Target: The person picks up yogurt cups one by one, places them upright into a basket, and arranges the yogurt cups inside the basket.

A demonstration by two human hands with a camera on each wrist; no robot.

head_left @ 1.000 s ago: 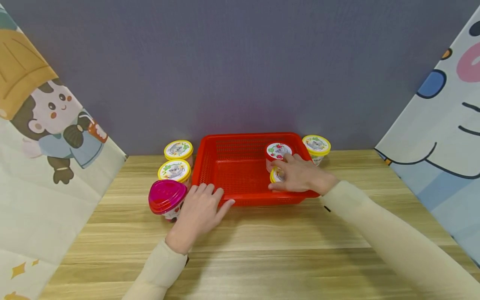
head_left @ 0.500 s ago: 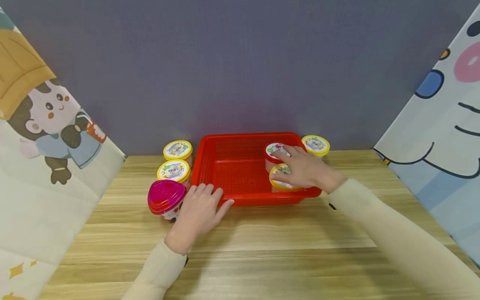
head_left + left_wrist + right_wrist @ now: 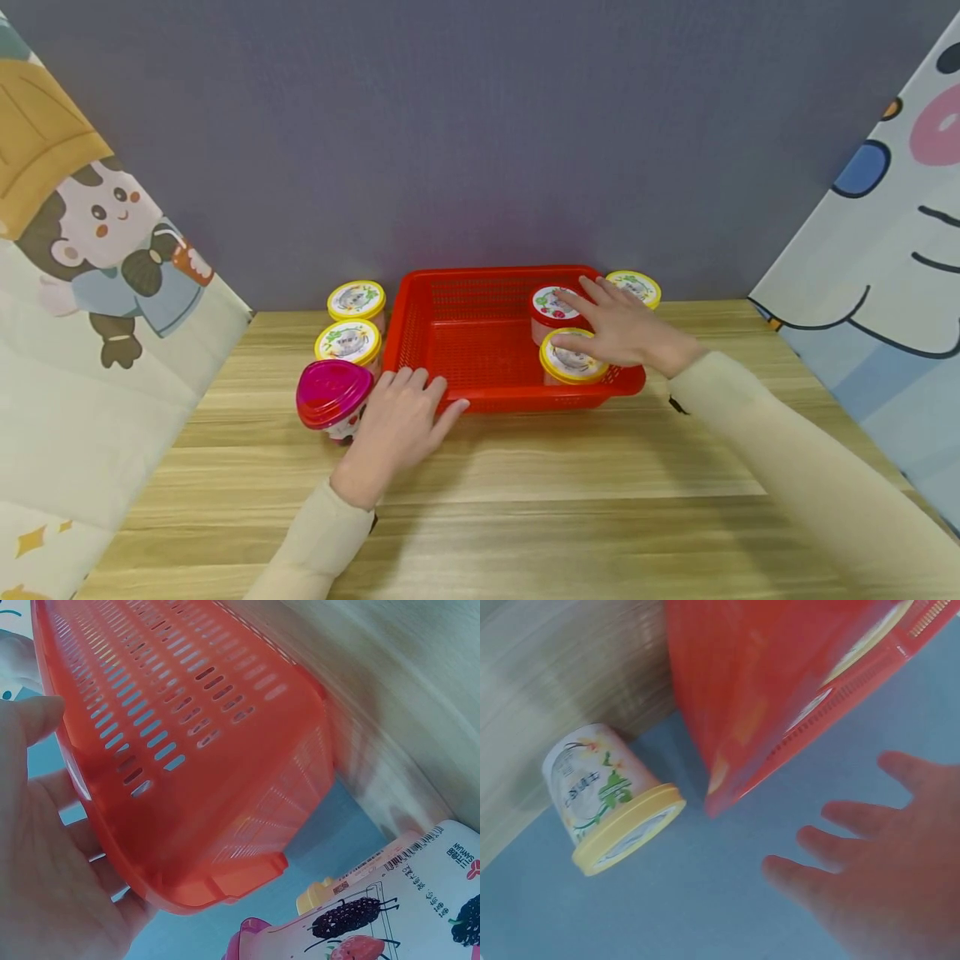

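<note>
My left hand (image 3: pixel 400 421) rests on the near left corner of the red plastic basket (image 3: pixel 465 393), fingers over the rim and thumb out along it. In the left wrist view the fingertips are partly hidden behind the rim. My right hand (image 3: pixel 626 329), fingers spread, hovers over the basket's right side and holds nothing. Below and left of it stand a red-lidded tub (image 3: pixel 551 304) and a yellow-lidded tub (image 3: pixel 562 362), both upright inside the basket. The right wrist view shows that hand (image 3: pixel 885 847) apart from the basket's wall (image 3: pixel 735 690).
Another yellow-lidded tub (image 3: pixel 641 287) stands outside the basket at the back right. Left of the basket are two yellow-lidded tubs, one behind (image 3: pixel 356 298) and one nearer (image 3: pixel 347 342), and a cup with a pink lid (image 3: pixel 333 392). A grey wall (image 3: pixel 480 150) rises behind.
My right hand has let go of the yellow-lidded tub in the basket and moved up and right, its fingers spreading. The left hand and basket stay put.
</note>
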